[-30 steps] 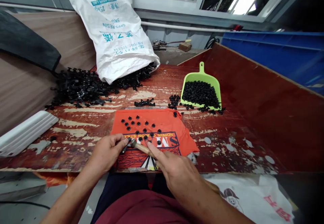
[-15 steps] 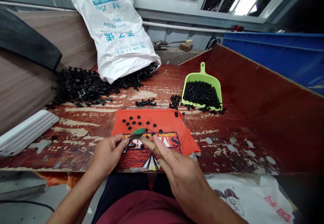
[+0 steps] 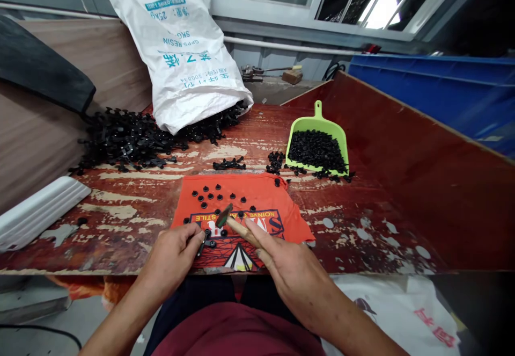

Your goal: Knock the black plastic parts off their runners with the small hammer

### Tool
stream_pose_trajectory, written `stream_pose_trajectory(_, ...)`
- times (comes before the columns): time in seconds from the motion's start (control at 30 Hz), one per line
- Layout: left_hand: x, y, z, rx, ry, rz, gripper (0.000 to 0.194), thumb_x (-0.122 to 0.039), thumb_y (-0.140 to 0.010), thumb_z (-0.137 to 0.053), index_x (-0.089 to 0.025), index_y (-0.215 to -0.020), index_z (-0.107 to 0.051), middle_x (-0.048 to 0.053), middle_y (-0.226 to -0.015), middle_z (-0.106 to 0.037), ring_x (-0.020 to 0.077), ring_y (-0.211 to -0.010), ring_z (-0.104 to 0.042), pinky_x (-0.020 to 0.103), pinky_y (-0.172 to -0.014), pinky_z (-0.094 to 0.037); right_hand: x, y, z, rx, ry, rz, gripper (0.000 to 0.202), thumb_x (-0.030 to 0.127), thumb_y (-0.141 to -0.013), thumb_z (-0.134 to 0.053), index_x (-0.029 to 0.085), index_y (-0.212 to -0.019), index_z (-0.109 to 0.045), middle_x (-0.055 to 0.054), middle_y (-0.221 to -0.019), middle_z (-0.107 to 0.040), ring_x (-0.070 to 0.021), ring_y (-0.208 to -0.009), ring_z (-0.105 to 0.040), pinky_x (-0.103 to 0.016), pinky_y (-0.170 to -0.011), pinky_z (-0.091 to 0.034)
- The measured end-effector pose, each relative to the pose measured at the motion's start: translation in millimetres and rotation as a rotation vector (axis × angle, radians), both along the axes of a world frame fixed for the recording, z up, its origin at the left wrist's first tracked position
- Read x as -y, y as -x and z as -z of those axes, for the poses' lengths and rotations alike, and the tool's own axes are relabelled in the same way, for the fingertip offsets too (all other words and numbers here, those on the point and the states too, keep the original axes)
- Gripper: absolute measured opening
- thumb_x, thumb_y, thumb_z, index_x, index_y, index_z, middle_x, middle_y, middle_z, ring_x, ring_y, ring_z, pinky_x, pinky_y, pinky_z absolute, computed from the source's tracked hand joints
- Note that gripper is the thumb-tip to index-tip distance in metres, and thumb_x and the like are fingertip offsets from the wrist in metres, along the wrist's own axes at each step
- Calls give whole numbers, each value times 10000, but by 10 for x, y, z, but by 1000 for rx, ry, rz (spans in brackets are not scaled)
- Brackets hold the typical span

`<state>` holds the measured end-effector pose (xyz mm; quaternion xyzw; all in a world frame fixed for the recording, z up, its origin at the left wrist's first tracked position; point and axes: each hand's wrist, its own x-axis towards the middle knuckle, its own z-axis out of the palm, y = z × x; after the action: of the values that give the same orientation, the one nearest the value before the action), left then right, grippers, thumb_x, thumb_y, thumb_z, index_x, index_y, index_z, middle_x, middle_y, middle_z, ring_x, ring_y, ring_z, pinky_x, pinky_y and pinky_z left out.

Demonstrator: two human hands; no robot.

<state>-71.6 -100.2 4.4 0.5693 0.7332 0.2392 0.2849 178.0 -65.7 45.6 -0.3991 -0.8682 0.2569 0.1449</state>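
Black plastic piece (image 3: 204, 241): at the fingertips of the left hand (image 3: 173, 254), over the near part of the orange cloth (image 3: 292, 213), left of the right hand (image 3: 292, 273).
Its look: dark, slim and small, with rounded ends; finer detail is too small to tell.
Left hand: thumb and forefinger pinched together on the piece.
Right hand: fingers closed around the handle of the wooden-handled tool (image 3: 243, 231), apart from the left hand.
Tool head: a flat, dark, greenish end, tilted above the cloth's printed lettering, just beside the held piece.
Small black caps (image 3: 205, 188): scattered over the cloth, most of them beyond the tool; a few sit close to the left fingertips.
Beyond the cloth: a short black strip (image 3: 229, 164) and a small black cluster (image 3: 276, 161) on the worn red-brown table (image 3: 263, 130).
Light green dustpan (image 3: 318, 111): right of the cluster, filled with small black parts, some spilled at its front edge.
White woven sack (image 3: 185, 60): mouth down on the table, black parts heaped (image 3: 124, 141) at and left of its opening.
Table's left edge: a white ribbed plastic object (image 3: 42, 213).
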Motion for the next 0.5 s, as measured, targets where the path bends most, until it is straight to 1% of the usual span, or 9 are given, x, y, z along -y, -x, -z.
stream_pose_trajectory(0.07,-10,2,-2,-73,22,65,367,-459,-900,-389,-227,-620,-436,-18,-574,-543,171,-583,-538,276,-591,-329,28,35,19,0,-32,18,573,185,-1010,-416,373,-1544,-327,-17,-1288,-694,-218,-1000,-738,-335,-848,-604)
stream_pose_trajectory(0.17,-6,16,23,-114,11,96,351,-441,-925,-353,-232,-661,-454,5,-637,-601,190,-638,-575,287,-631,-349,57,117,70,1,-75,36,589,173,-999,-428,316,-1559,-314,-49,-1199,-738,-211,-953,-743,-311,-831,-596)
stream_pose_trajectory(0.3,21,16,80,-160,-35,119,334,-402,-938,-337,-236,-679,-466,34,-691,-639,217,-692,-596,310,-683,-363,31,186,104,88,-21,-19,595,169,-991,-459,306,-1555,-326,-47,-1105,-769,-198,-892,-746,-273,-806,-573)
stream_pose_trajectory(0.37,29,15,108,-186,-52,120,326,-388,-942,-328,-236,-684,-456,40,-691,-634,223,-688,-590,322,-697,-360,12,180,85,104,-16,-15,591,174,-998,-450,310,-1558,-318,-47,-1102,-768,-196,-890,-742,-269,-808,-564)
stream_pose_trajectory(0.43,33,23,134,-202,-69,122,322,-381,-946,-325,-237,-685,-447,44,-689,-625,226,-684,-583,331,-706,-357,6,169,67,87,-43,6,601,183,-1006,-433,301,-1574,-274,-59,-1128,-758,-198,-907,-736,-273,-811,-559)
stream_pose_trajectory(0.5,36,38,159,-206,-79,127,320,-376,-948,-329,-237,-686,-448,50,-695,-623,229,-694,-582,336,-717,-357,17,172,76,98,-53,11,607,185,-1004,-433,296,-1577,-264,-67,-1124,-758,-203,-899,-736,-275,-797,-557)
